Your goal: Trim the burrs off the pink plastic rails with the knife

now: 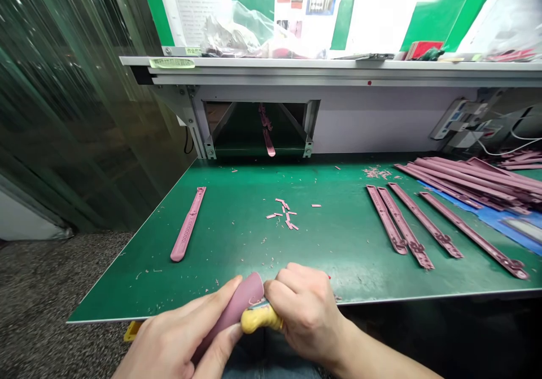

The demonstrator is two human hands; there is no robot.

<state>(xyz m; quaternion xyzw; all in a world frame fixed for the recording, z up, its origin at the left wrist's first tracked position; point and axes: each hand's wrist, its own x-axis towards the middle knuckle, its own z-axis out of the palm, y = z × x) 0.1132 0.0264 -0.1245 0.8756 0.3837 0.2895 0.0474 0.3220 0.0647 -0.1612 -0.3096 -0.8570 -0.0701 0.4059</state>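
My left hand (182, 334) is wrapped round a pink plastic strip (237, 308), whose rounded end points up and away at the table's front edge. My right hand (302, 311) grips a tool with a yellow covering (260, 318); a thin bluish-grey part of it lies against the strip's end. A small pink curl shows at that contact. The two hands are close together, with the strip's lower part hidden by my left fingers.
On the green table (237, 243) lie one pink strip (188, 223) at left, small pink pieces (288, 214) mid-table, several strips (436, 221) at right and a pile (470, 178) on blue sheeting. Behind, another strip (269, 142) lies on a conveyor (241, 136) under a shelf (262, 74).
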